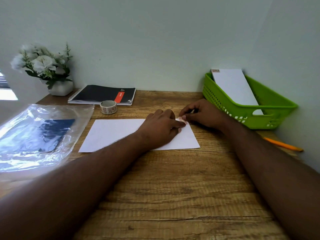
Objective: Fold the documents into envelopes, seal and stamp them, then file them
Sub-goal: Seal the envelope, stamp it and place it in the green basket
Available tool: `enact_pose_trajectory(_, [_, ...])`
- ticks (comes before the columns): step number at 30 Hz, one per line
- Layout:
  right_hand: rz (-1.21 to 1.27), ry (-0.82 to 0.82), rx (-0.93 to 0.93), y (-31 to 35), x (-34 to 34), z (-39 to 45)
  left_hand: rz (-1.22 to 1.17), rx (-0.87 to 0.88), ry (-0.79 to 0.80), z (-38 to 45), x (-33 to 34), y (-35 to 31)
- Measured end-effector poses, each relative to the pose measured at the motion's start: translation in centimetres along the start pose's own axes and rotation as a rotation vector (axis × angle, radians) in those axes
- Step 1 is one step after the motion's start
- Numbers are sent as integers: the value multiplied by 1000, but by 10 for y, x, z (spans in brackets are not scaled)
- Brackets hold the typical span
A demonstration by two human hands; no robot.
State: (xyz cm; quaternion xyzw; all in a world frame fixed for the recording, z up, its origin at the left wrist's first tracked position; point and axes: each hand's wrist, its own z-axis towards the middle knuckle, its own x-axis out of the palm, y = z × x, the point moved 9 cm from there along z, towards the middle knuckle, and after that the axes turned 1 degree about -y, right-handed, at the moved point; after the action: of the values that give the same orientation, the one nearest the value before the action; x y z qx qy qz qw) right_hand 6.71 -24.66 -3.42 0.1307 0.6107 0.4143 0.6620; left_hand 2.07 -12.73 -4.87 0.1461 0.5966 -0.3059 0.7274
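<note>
White envelope (pixel 121 134) lies flat on the surface, left of the green basket (pixel 270 108). Left hand (pixel 161 125) presses it, fingers straight; right hand (pixel 200 113) pinches the stamp (pixel 183 119) at the basket-side corner. Stamp is flimsy; best handled by edges.

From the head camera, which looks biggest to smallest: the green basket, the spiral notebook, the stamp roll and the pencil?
1. green basket
2. spiral notebook, though it lies farther back, so its true size against the basket is unsure
3. pencil, long but thin
4. stamp roll, close to the pencil in area
</note>
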Motion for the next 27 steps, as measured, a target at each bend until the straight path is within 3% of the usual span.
enact_pose_trajectory(11, [34,-18,117,-10,-1,4,-6,-9,0,0,1,0])
enact_pose_trajectory(27, [-96,-228,158,-13,-2,8,-11,-29,-22,0,-1,3])
